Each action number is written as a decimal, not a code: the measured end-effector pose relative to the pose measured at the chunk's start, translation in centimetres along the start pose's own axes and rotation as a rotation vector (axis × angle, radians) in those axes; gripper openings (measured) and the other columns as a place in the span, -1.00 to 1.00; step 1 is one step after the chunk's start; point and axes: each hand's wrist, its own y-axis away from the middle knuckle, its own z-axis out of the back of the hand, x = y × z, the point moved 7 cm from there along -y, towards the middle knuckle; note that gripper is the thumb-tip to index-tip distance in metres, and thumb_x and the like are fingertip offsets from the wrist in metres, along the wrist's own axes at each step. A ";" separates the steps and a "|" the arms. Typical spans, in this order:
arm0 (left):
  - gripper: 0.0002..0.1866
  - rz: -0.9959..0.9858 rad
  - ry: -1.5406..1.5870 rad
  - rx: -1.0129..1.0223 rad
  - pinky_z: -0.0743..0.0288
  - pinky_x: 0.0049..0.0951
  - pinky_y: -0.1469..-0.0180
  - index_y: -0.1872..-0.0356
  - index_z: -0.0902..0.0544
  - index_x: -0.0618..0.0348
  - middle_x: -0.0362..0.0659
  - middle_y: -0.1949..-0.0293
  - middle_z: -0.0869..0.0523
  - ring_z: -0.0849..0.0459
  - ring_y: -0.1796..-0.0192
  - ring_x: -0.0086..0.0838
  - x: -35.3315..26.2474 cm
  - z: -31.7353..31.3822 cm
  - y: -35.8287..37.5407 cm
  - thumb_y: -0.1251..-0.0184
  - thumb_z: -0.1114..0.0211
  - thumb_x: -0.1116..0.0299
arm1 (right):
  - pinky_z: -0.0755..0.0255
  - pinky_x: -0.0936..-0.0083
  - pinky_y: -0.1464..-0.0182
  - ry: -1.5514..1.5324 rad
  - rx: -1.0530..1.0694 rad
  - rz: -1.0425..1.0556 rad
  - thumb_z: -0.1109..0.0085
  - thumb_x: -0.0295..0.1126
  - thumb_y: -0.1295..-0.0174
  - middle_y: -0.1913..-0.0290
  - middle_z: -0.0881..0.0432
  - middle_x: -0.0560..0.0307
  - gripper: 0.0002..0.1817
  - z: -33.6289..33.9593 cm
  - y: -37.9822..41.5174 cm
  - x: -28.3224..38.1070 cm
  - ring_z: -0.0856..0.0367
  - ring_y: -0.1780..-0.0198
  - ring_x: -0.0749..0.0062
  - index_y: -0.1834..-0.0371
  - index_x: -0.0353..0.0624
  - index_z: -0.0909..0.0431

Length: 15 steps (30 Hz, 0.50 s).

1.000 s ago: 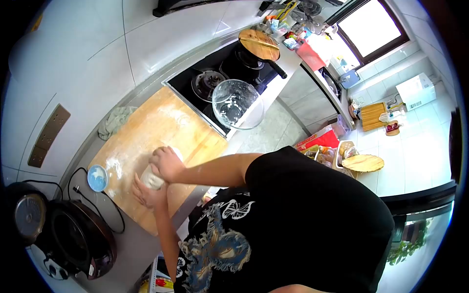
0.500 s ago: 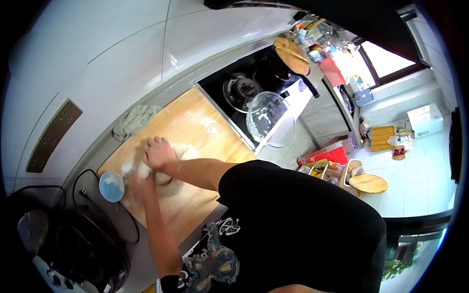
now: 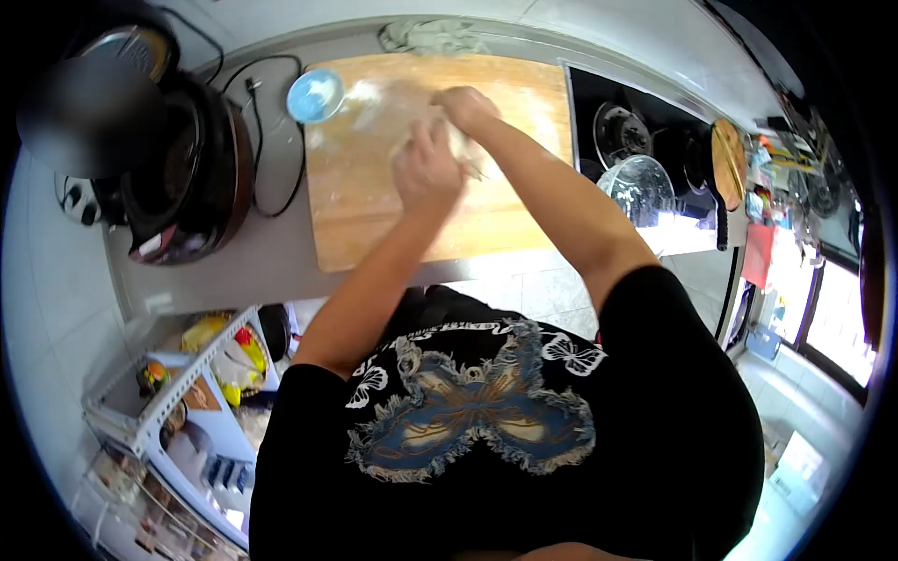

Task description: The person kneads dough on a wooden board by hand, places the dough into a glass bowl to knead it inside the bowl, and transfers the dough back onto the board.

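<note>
A lump of pale dough [image 3: 465, 150] lies on the floured wooden board [image 3: 374, 224], mostly covered by my hands. My left hand [image 3: 428, 166] presses on its near left side, fingers bent over it and blurred by motion. At the far side, my right hand [image 3: 467, 109] is closed against the dough with its fingers curled. To the left of both hands, a small blue bowl [image 3: 315, 96] with white flour in it sits by the board's corner. Loose flour is scattered on the wood around the dough.
A crumpled cloth [image 3: 430, 37] lies behind the board. On the right are a glass bowl [image 3: 638, 192], a gas hob [image 3: 622, 131] and a wooden lid [image 3: 727, 164]. A dark appliance [image 3: 187, 168] and its cord [image 3: 256, 122] are on the left. Below stands a storage rack [image 3: 159, 421].
My view has swung round, so the board now appears level and higher up. Both hands stay at the dough; my right hand has shifted from on top to its far side.
</note>
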 end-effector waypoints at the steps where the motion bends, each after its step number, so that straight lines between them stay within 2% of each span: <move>1: -0.18 0.034 0.160 -0.007 -0.55 -0.06 -0.09 -0.31 -0.45 0.11 0.01 -0.09 -0.49 -0.63 -0.12 -0.06 -0.8 0.8 2.1 -0.05 -0.55 -0.02 | -0.57 0.13 -0.08 0.094 -0.091 0.066 -0.06 0.07 -0.30 -0.02 -0.78 0.02 -0.54 0.0 2.9 -0.8 -0.75 0.04 0.06 -0.02 0.08 -0.77; 2: -0.14 0.139 0.233 0.044 -0.52 -0.03 -0.13 -0.33 -0.43 0.10 0.02 -0.14 -0.48 -0.60 -0.14 -0.04 -0.3 0.6 3.7 0.00 -0.58 -0.03 | -0.53 0.08 -0.14 0.187 -0.183 0.131 -0.05 0.11 -0.22 -0.01 -0.79 0.00 -0.52 -0.1 5.6 -1.6 -0.71 -0.08 0.03 0.07 0.07 -0.80; 3: -0.09 0.232 0.303 0.093 -0.50 -0.01 -0.17 -0.34 -0.42 0.09 0.03 -0.19 -0.46 -0.58 -0.17 -0.03 0.6 0.3 4.8 0.06 -0.61 -0.04 | -0.53 0.12 -0.17 0.184 -0.168 0.148 -0.05 0.03 -0.23 0.04 -0.79 -0.02 -0.57 -0.5 8.1 -1.9 -0.71 0.01 -0.03 0.14 0.04 -0.81; 4: -0.09 0.239 0.299 0.085 -0.50 -0.01 -0.17 -0.34 -0.42 0.09 0.03 -0.19 -0.46 -0.58 -0.17 -0.03 1.5 0.3 5.3 0.06 -0.61 -0.04 | -0.43 0.15 -0.30 0.181 -0.404 0.402 -0.07 -0.09 -0.26 0.07 -0.79 0.04 -0.66 -1.3 9.9 -2.1 -0.67 -0.01 -0.02 0.20 0.06 -0.81; 5: -0.04 0.160 0.150 -0.024 -0.47 0.01 -0.21 -0.37 -0.39 0.08 0.03 -0.23 -0.46 -0.56 -0.18 -0.01 2.3 0.8 6.0 0.09 -0.63 -0.05 | -0.27 0.09 -0.43 0.128 -0.609 0.519 -0.11 -0.19 -0.24 0.05 -0.75 0.14 -0.75 -2.4 11.8 -2.8 -0.60 -0.07 0.04 0.22 0.11 -0.80; 6: 0.01 0.079 0.005 -0.127 -0.45 0.02 -0.26 -0.40 -0.37 0.07 0.03 -0.27 -0.46 -0.53 -0.19 0.00 2.7 0.8 6.7 0.11 -0.65 -0.05 | -0.22 0.05 -0.46 0.149 -0.668 0.543 -0.14 -0.19 -0.22 0.04 -0.72 0.18 -0.77 -3.2 12.7 -2.9 -0.58 -0.12 0.07 0.21 0.13 -0.79; 7: 0.01 0.089 0.005 -0.122 -0.45 0.02 -0.26 -0.40 -0.37 0.07 0.03 -0.27 -0.46 -0.53 -0.19 0.00 3.9 -0.9 7.1 0.11 -0.65 -0.05 | -0.17 0.00 -0.48 0.168 -0.725 0.568 -0.17 -0.20 -0.20 0.02 -0.69 0.22 -0.78 -3.7 13.0 -2.6 -0.55 -0.16 0.11 0.19 0.16 -0.78; 10: 0.06 0.067 0.120 -0.096 -0.43 0.04 -0.28 -0.45 -0.31 0.05 0.01 -0.32 -0.46 -0.48 -0.25 0.02 6.9 -4.8 6.2 0.11 -0.67 -0.05 | -0.18 -0.02 -0.48 0.273 -0.773 0.646 -0.17 -0.20 -0.18 0.02 -0.67 0.23 -0.76 -4.4 10.9 -0.8 -0.55 -0.14 0.11 0.14 0.16 -0.76; 12: 0.06 0.267 0.169 0.044 -0.44 0.00 -0.29 -0.46 -0.31 0.05 0.01 -0.31 -0.48 -0.49 -0.30 0.00 9.1 -6.5 4.5 0.08 -0.66 -0.05 | -0.19 -0.01 -0.47 0.277 -0.731 0.646 -0.17 -0.19 -0.19 0.02 -0.67 0.22 -0.76 -4.2 7.6 0.4 -0.55 -0.14 0.11 0.13 0.15 -0.76; 13: 0.06 0.277 0.169 0.052 -0.44 0.00 -0.29 -0.46 -0.31 0.05 0.01 -0.31 -0.48 -0.49 -0.30 0.00 9.3 -6.2 3.0 0.08 -0.66 -0.05 | -0.20 -0.01 -0.47 0.284 -0.703 0.645 -0.16 -0.19 -0.21 0.02 -0.68 0.20 -0.75 -4.0 5.5 0.9 -0.55 -0.13 0.10 0.13 0.14 -0.76; 14: 0.05 0.402 0.226 0.137 -0.44 -0.03 -0.29 -0.46 -0.30 0.05 0.02 -0.32 -0.48 -0.49 -0.32 -0.02 9.9 -5.9 1.2 0.07 -0.66 -0.04 | -0.29 0.04 -0.38 0.338 -0.720 0.605 -0.15 -0.18 -0.22 0.08 -0.70 0.17 -0.78 -4.0 3.3 1.4 -0.58 -0.07 0.11 0.19 0.11 -0.75; 15: 0.04 0.521 0.280 0.209 -0.45 -0.06 -0.28 -0.46 -0.30 0.05 0.03 -0.32 -0.47 -0.49 -0.35 -0.04 9.9 -5.6 0.3 0.06 -0.65 -0.02 | -0.29 0.04 -0.38 0.333 -0.722 0.612 -0.15 -0.18 -0.22 0.08 -0.70 0.17 -0.78 -3.5 2.5 1.6 -0.58 -0.07 0.11 0.19 0.11 -0.75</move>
